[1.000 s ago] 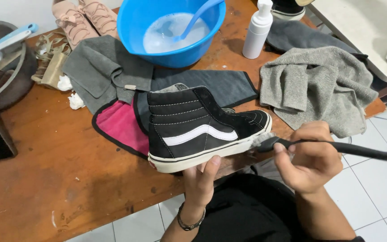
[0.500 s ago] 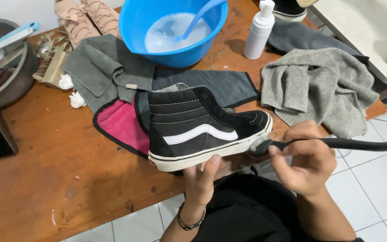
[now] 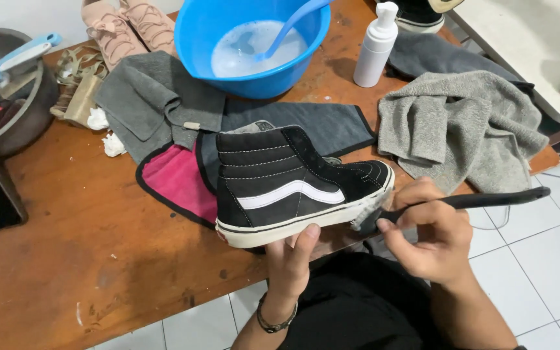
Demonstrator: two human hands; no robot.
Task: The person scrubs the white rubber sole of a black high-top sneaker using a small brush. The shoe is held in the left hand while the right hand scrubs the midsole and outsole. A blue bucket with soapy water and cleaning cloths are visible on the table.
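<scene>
Gripping from below, the left hand (image 3: 291, 259) props one black high-top sneaker (image 3: 296, 185) at the near edge of the desk (image 3: 66, 259), thumb up against the white sole. The shoe's long axis runs left to right, heel at the left, toe at the right. The right hand (image 3: 432, 233) sits just right of the toe, closed around one dark-handled brush (image 3: 452, 202) whose bristles touch the sole's toe end and whose handle trails off to the right. So the right hand is the nearer to the toe, the left to the mid-sole.

Under the shoe lies one pink, black-edged mat (image 3: 176, 181). Further back lie grey cloths, at least three: one at the left (image 3: 157, 104), one behind the shoe (image 3: 322, 126), one at the right (image 3: 461, 129). Beyond them stand one blue basin (image 3: 228, 71) of soapy water and one white pump bottle (image 3: 375, 46). Two tan shoes (image 3: 134, 29) rest at the far edge.
</scene>
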